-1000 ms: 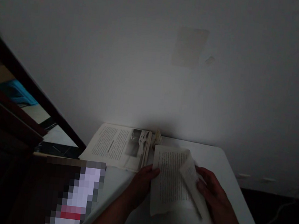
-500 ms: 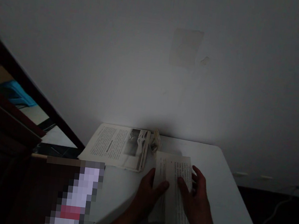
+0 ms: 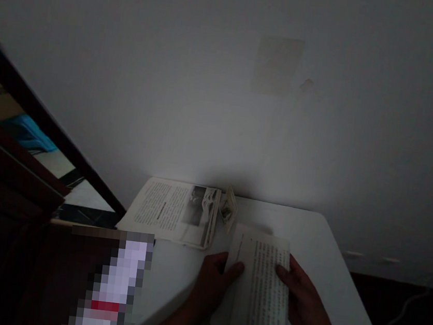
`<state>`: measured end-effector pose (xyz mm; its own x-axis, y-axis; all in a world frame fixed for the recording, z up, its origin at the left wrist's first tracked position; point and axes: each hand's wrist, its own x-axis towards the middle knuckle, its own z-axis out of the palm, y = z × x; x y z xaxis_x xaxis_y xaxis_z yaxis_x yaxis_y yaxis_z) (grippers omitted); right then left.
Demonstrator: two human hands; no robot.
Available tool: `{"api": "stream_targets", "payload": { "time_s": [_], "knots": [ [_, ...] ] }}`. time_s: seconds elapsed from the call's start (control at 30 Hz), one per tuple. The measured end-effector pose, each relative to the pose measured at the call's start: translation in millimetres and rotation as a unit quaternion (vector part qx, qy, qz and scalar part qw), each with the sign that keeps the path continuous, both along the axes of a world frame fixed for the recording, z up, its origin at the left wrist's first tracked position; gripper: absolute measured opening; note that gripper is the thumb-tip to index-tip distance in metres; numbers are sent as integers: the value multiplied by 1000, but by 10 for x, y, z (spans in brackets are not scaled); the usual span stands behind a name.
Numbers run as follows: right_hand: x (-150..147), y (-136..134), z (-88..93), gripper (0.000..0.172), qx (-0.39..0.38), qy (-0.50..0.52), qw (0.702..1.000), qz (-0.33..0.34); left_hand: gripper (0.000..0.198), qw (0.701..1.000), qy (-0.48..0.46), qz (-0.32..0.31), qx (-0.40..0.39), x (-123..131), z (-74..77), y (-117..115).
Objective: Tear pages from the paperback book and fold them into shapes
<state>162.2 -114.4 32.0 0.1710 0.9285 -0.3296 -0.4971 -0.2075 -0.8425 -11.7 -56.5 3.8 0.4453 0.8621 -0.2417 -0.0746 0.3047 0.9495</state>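
Printed paper is held upright over the front of the white table, its text facing me. My left hand grips its left side, thumb on the front and fingers behind. On the right edge, my right hand pinches the sheet between thumb and fingers. A second layer of paper shows at the left, behind the front one. Beyond my hands, a small folded paper piece stands beside a stack of printed pages with a grey picture on top.
The white table meets a grey wall at its back edge. At the left are a dark slanted frame, a blue item and a pixelated area. A pale cable hangs at the right.
My right hand has moved right with the front paper, which now faces me more broadly and covers more of the layer behind. The view has shifted slightly.
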Motion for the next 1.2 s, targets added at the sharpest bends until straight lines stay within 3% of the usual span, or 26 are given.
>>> {"api": "stream_targets", "payload": {
  "time_s": [0.23, 0.43, 0.67, 0.87, 1.07, 1.2],
  "knots": [
    [13, 21, 25, 44, -17, -159, 987, -3, 38, 1000, -4, -13, -6, 19, -47, 9],
    [21, 75, -19, 45, 2, -234, 972, 20, 38, 997, 71, 7, 22, -5, -59, 42],
    [136, 229, -4, 45, 9, -209, 977, 49, 37, 994, 98, -5, 54, 21, -28, 177],
    [169, 241, -114, 50, 34, -129, 990, 41, 37, 993, 99, -20, 67, 19, -41, 196],
    [130, 213, -161, 48, 40, -156, 987, 18, 31, 993, 84, -35, 81, 1, -34, 189],
    [131, 209, -172, 50, 37, -167, 985, 11, 31, 986, 126, -11, 110, -5, -22, 188]
  ]
}}
